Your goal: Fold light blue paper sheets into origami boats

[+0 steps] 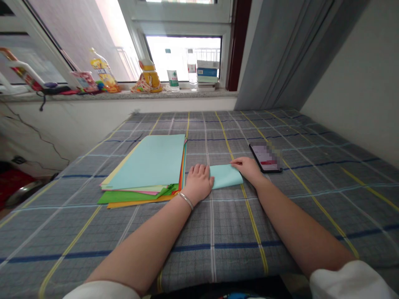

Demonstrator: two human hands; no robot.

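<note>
A folded light blue sheet of paper (225, 176) lies on the checked cloth in the middle, between my two hands. Pressing down on its left end is my left hand (199, 182), palm down with the fingers laid out; the part beneath it is hidden. My right hand (247, 167) pinches the paper's far right corner between thumb and fingertips. Just left of my left hand sits a stack of coloured paper, with a light blue sheet (149, 160) on top and green paper (131, 197) and orange paper (140, 202) sticking out below.
A phone (265, 158) lies right of my right hand. The grey checked cloth (224, 257) covers the whole surface. On the window sill (124, 96) stand a juice bottle (104, 72), a yellow container (150, 77), clear bottles (192, 68) and stacked boxes (207, 74). A grey curtain (280, 50) hangs at the back right.
</note>
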